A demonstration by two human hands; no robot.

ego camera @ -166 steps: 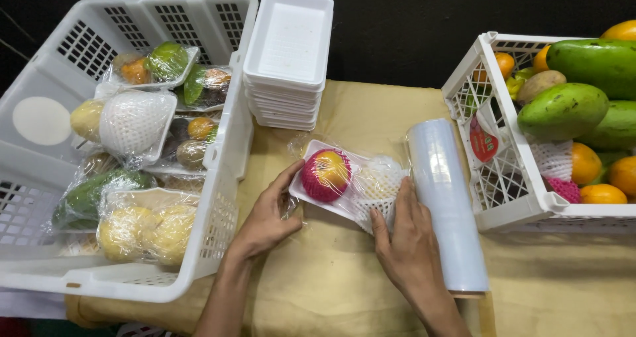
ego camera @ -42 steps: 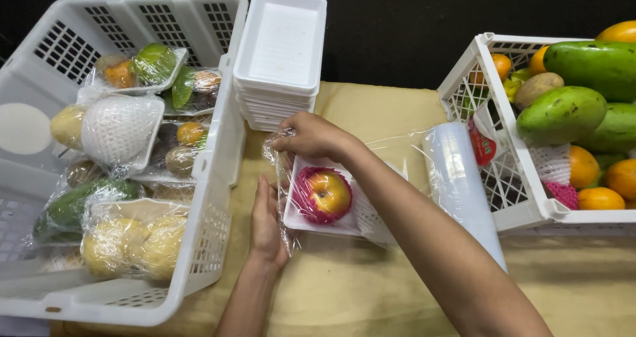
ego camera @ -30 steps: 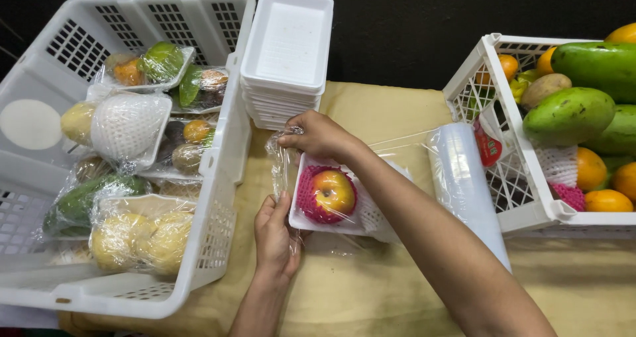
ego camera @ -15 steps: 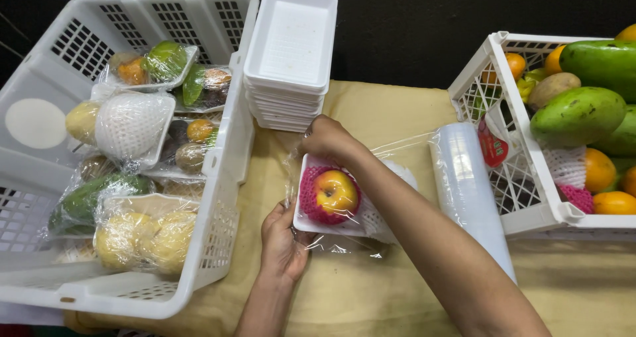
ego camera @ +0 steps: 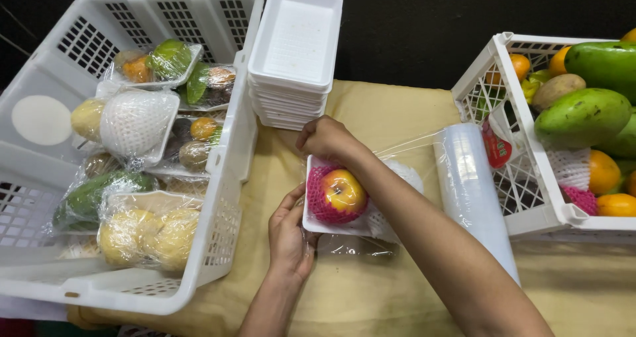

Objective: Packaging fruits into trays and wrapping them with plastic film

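White plastic is framing the scene on both sides: a big crate (ego camera: 218, 178) on the left is holding trays of fruit already sealed in film, and a second crate (ego camera: 503, 198) on the right is sitting heaped with loose green and orange fruit, so wrapped and unwrapped goods are staying well apart. Between them a yellow-tan cloth (ego camera: 371, 304) is covering the table, with a stack of empty foam trays (ego camera: 295, 52) standing at the back, just beside the left crate. A roll of clear film (ego camera: 474, 191) is lying near the right crate, its sheet stretching leftward over a small foam tray (ego camera: 331, 228) in the middle of the cloth. In that tray a red-yellow apple (ego camera: 342, 190) is resting in pink foam netting (ego camera: 317, 194). The right hand (ego camera: 326, 140) is reaching across, curled closed and seemingly pinching film at the tray's far corner. The left hand (ego camera: 289, 234) is lying half open, fingers pressing the tray's near-left edge.
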